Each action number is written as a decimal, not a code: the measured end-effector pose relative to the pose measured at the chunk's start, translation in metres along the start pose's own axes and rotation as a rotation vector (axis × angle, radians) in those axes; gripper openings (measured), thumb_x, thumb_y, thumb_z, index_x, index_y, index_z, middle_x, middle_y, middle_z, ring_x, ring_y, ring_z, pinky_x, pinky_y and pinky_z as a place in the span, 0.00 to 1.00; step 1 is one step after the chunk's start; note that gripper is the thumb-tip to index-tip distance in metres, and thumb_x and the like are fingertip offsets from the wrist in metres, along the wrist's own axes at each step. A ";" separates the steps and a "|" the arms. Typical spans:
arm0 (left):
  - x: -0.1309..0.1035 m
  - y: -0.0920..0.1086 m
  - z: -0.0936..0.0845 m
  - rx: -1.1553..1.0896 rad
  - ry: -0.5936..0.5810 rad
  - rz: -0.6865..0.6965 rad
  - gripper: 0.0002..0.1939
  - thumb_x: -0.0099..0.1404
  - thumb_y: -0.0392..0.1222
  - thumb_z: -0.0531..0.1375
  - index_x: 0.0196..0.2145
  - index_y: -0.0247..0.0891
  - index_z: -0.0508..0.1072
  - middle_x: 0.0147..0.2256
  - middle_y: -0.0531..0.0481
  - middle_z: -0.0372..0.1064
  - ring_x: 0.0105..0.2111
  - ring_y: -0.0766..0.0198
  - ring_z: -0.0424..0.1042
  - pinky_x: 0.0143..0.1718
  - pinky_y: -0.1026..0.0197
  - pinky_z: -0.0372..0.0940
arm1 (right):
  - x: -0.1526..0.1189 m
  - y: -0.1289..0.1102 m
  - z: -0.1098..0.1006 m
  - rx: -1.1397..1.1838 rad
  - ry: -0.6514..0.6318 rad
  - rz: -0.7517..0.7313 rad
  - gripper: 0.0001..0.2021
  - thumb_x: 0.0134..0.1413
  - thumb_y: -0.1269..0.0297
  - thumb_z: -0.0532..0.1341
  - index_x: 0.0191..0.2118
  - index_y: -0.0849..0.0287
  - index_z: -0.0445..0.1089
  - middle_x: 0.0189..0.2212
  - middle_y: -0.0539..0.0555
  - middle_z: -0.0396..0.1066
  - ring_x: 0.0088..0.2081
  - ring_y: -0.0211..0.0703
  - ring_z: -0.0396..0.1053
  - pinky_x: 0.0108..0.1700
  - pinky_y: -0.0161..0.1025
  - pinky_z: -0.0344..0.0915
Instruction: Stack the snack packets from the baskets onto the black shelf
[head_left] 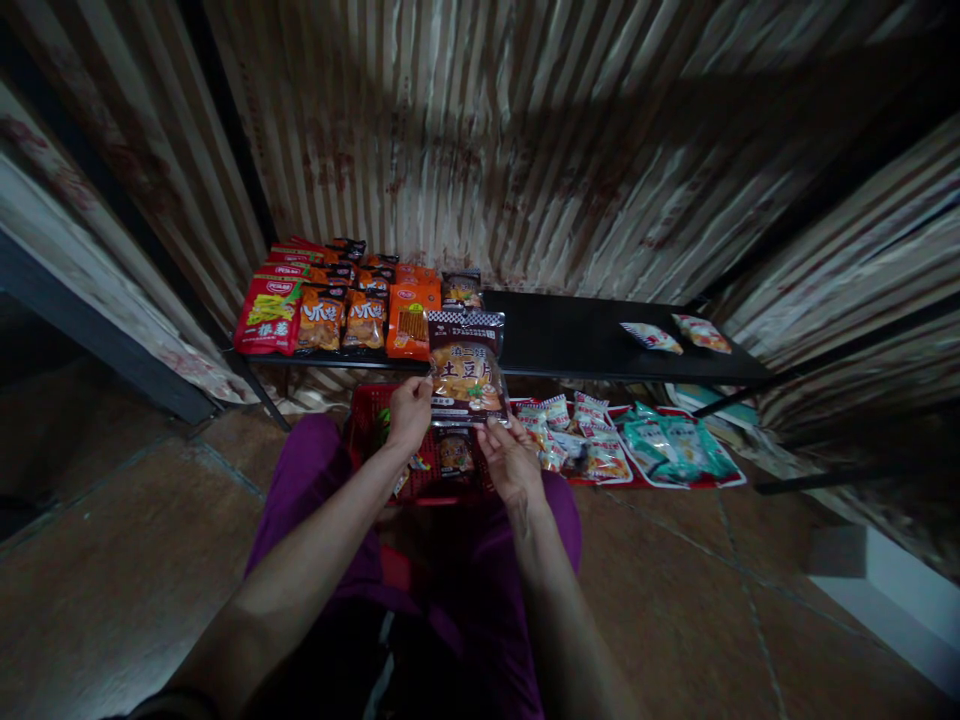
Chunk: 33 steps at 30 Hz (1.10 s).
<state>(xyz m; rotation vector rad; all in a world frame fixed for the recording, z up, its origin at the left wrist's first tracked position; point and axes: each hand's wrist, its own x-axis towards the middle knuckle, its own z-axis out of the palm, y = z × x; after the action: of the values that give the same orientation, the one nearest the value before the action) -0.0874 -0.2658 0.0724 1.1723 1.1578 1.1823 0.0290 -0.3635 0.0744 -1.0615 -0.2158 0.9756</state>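
Between my two hands is a dark brown bag of potato chips (466, 368), its front turned up towards me. My left hand (409, 415) pinches the bag's lower left side, and my right hand (510, 455) grips its lower right corner. Below the bag a red basket (427, 498) stands between my knees, with another dark snack bag (454, 452) and a few small packets in it. Just behind the held bag, a similar dark bag (462, 290) stands on the black shelf (570, 335).
Red snack bags (268, 312), orange-and-black bags (322, 318) and an orange packet (411, 318) line the shelf's left part. Two small packets (651, 337) lie at its right end. On the floor, red trays hold white packets (604, 450) and green bags (675, 445). A white block (892, 590) sits at right.
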 end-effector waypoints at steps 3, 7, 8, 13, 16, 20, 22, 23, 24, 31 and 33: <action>-0.002 0.000 0.002 -0.002 -0.004 0.004 0.11 0.60 0.45 0.55 0.27 0.37 0.72 0.24 0.54 0.67 0.26 0.66 0.64 0.29 0.66 0.58 | -0.002 0.001 0.003 0.017 0.002 0.036 0.15 0.31 0.68 0.74 0.28 0.55 0.69 0.25 0.44 0.76 0.27 0.33 0.74 0.30 0.29 0.73; -0.005 0.003 0.002 -0.010 -0.024 0.005 0.11 0.60 0.45 0.54 0.27 0.36 0.71 0.24 0.54 0.66 0.26 0.67 0.63 0.28 0.66 0.57 | -0.005 0.002 0.007 0.043 -0.013 0.057 0.18 0.26 0.69 0.76 0.24 0.56 0.67 0.25 0.44 0.76 0.27 0.35 0.74 0.30 0.31 0.74; -0.006 0.004 0.002 -0.014 -0.029 0.004 0.11 0.60 0.45 0.54 0.27 0.36 0.71 0.24 0.54 0.66 0.25 0.67 0.63 0.28 0.66 0.57 | -0.005 0.002 0.007 0.047 -0.011 0.052 0.18 0.25 0.69 0.76 0.23 0.56 0.67 0.24 0.44 0.76 0.27 0.35 0.75 0.30 0.30 0.74; -0.005 0.006 0.001 -0.026 -0.045 0.008 0.10 0.60 0.43 0.54 0.28 0.36 0.72 0.25 0.53 0.68 0.27 0.66 0.65 0.30 0.66 0.58 | -0.003 0.004 0.007 0.020 0.008 0.018 0.17 0.26 0.68 0.76 0.23 0.56 0.67 0.23 0.45 0.76 0.25 0.36 0.74 0.26 0.30 0.73; -0.003 0.004 0.002 -0.044 -0.052 0.004 0.10 0.60 0.43 0.55 0.29 0.36 0.73 0.27 0.52 0.70 0.29 0.65 0.67 0.32 0.65 0.60 | -0.003 0.005 0.007 0.008 0.023 0.011 0.17 0.26 0.69 0.75 0.22 0.57 0.65 0.21 0.44 0.75 0.24 0.35 0.74 0.25 0.28 0.72; -0.001 0.002 0.004 -0.011 -0.057 0.024 0.09 0.61 0.41 0.55 0.34 0.36 0.74 0.32 0.49 0.73 0.34 0.63 0.70 0.38 0.63 0.63 | -0.004 0.004 0.009 0.011 0.041 0.041 0.16 0.27 0.70 0.75 0.22 0.57 0.67 0.20 0.44 0.74 0.25 0.34 0.74 0.26 0.25 0.71; -0.001 0.004 0.005 0.008 -0.067 0.062 0.12 0.61 0.37 0.55 0.41 0.37 0.73 0.37 0.47 0.73 0.38 0.62 0.71 0.43 0.61 0.64 | -0.005 0.004 0.010 0.034 0.064 0.056 0.16 0.26 0.71 0.75 0.23 0.57 0.69 0.20 0.44 0.74 0.25 0.34 0.74 0.26 0.25 0.70; -0.002 0.006 0.005 0.020 -0.072 0.091 0.15 0.60 0.36 0.55 0.45 0.37 0.71 0.40 0.46 0.73 0.40 0.62 0.71 0.45 0.59 0.64 | -0.005 0.004 0.011 0.044 0.073 0.059 0.16 0.25 0.71 0.75 0.24 0.57 0.69 0.20 0.45 0.74 0.25 0.34 0.74 0.26 0.26 0.70; -0.003 0.008 0.005 0.043 -0.073 0.127 0.18 0.60 0.34 0.55 0.49 0.38 0.69 0.43 0.45 0.72 0.43 0.61 0.71 0.48 0.58 0.63 | -0.005 0.005 0.011 0.049 0.081 0.056 0.16 0.24 0.71 0.75 0.24 0.57 0.70 0.21 0.45 0.75 0.25 0.34 0.74 0.26 0.26 0.70; -0.007 0.027 0.008 0.193 -0.086 0.308 0.22 0.59 0.36 0.58 0.52 0.42 0.70 0.59 0.45 0.58 0.61 0.56 0.53 0.63 0.52 0.47 | -0.004 0.017 0.013 -0.117 0.127 -0.125 0.14 0.27 0.63 0.74 0.22 0.58 0.71 0.21 0.47 0.73 0.25 0.36 0.72 0.29 0.32 0.69; -0.007 0.029 0.011 0.082 -0.172 0.218 0.21 0.60 0.43 0.59 0.52 0.42 0.70 0.59 0.44 0.58 0.61 0.55 0.54 0.62 0.52 0.48 | -0.004 0.020 0.013 -0.259 0.128 -0.238 0.11 0.33 0.60 0.72 0.24 0.58 0.73 0.23 0.48 0.73 0.25 0.36 0.70 0.31 0.34 0.69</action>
<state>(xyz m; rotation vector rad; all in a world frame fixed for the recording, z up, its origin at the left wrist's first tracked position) -0.0781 -0.2724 0.1022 1.4628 0.9742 1.1779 0.0076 -0.3559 0.0662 -1.2977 -0.3618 0.6749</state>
